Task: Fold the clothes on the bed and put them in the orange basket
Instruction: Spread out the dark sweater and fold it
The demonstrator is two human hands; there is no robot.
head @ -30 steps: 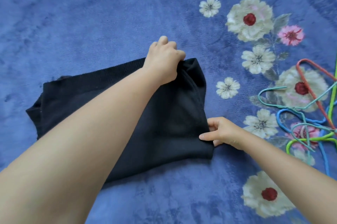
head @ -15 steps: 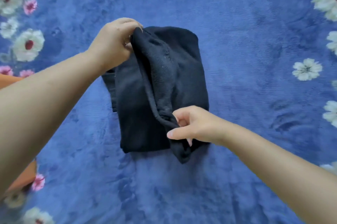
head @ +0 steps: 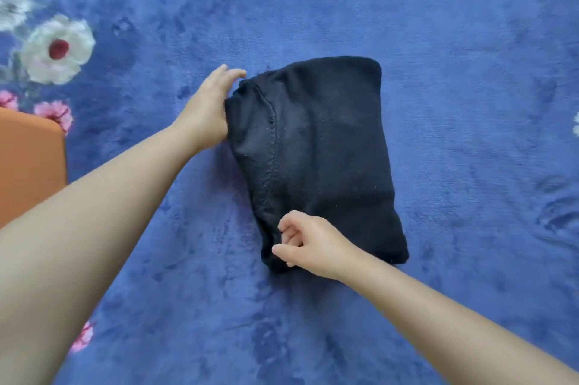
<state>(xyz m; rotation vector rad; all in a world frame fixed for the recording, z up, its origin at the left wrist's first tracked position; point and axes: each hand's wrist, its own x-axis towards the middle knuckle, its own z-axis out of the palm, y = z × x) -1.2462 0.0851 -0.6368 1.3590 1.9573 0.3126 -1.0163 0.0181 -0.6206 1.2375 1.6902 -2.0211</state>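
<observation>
Right hand (head: 308, 243) apparently pinches black garment (head: 319, 149); left hand (head: 210, 109), released, now flattens it.

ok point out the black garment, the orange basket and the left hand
black garment (head: 329, 149), head view, middle of the folded top face
orange basket (head: 28, 165), head view, its visible corner at the left edge
left hand (head: 208, 112), head view, back of the hand

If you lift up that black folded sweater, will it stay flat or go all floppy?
Probably floppy: the black sweater is soft, thick fabric, folded in layers, so it would likely sag and could unfold if lifted by one edge. That may be why the left hand and right hand are both at its edges. It should not roll.
</observation>
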